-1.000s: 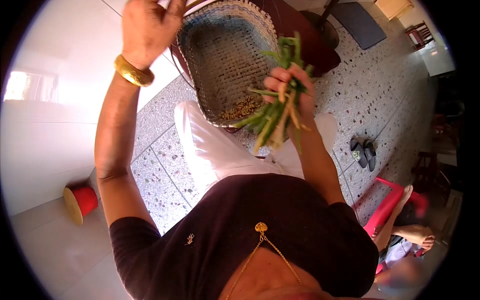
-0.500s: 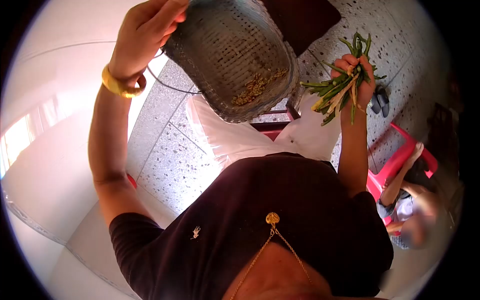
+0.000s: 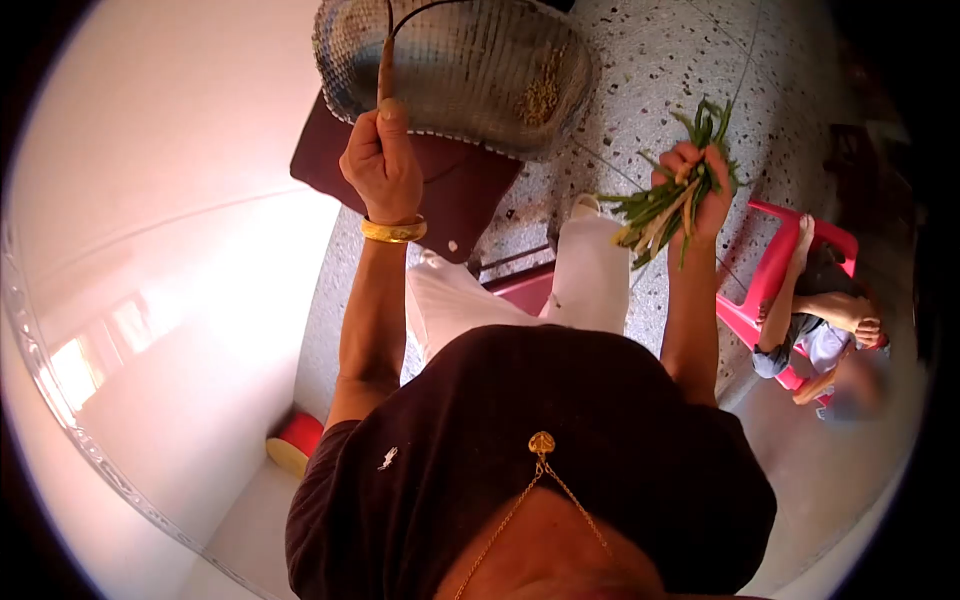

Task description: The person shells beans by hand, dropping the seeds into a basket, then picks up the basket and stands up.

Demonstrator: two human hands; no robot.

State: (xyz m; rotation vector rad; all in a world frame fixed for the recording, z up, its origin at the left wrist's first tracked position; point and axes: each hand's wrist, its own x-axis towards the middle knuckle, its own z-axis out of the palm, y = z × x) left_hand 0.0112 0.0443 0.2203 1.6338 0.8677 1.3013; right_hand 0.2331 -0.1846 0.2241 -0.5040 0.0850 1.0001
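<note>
My left hand (image 3: 388, 165), with a gold bangle on its wrist, is closed round the handle (image 3: 386, 72) of a woven basket (image 3: 345, 50). The basket is at the top of the view, in front of me, and small yellow-brown bits (image 3: 543, 92) lie in its right end. Off to the right, my right hand (image 3: 708, 195) grips a bunch of green beans (image 3: 650, 218), long thin pods with some yellowed ones among them. Pods stick out on both sides of the fist.
Below the basket is a dark red flat surface (image 3: 455, 185). A speckled floor (image 3: 640, 90) spreads beyond my knees. A white wall (image 3: 180, 200) and a red spool (image 3: 298, 435) are at left. Another person (image 3: 825, 320) sits by a pink chair (image 3: 770, 260) at right.
My left hand has come in from the left and now holds the basket handle. The basket has turned and moved up in view. The bunch has moved right with my right hand.
</note>
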